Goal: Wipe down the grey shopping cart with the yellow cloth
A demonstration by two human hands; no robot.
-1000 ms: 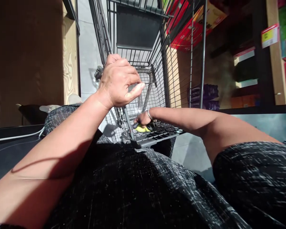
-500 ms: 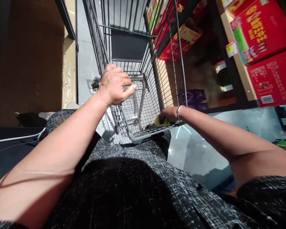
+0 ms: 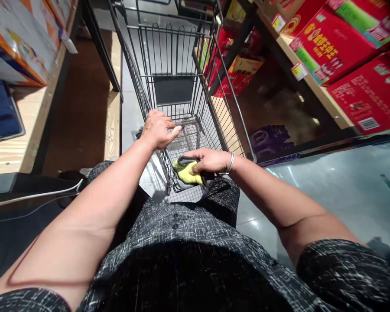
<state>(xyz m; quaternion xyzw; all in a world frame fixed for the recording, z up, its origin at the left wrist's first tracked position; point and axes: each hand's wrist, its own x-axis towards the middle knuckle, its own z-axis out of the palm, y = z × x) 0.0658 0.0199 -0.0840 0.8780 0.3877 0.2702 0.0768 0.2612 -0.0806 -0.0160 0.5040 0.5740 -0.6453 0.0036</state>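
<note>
Before me stands a shopping cart [image 3: 169,50] of dark metal wire. My left hand [image 3: 159,130] is closed round the cart's left top rail, thumb pointing right. My right hand [image 3: 211,160] grips a yellow cloth with dark grey edging [image 3: 186,171], pressed at the near end of the cart. The cloth is bunched and covers part of the near rim. A dark panel [image 3: 173,90] sits on the far side of the basket, whose wire floor shows below it.
On the right, red boxes [image 3: 354,91] fill a wooden shelf, with purple packs [image 3: 269,138] lower down. At left a tablet [image 3: 1,112] lies on a wooden shelf beside orange-and-white packages [image 3: 26,39]. A white cable [image 3: 35,195] crosses at lower left.
My right hand has moved left along the near end of the cart with the cloth, which shows more fully. The left hand keeps its hold. The view has shifted, showing more shelf at left.
</note>
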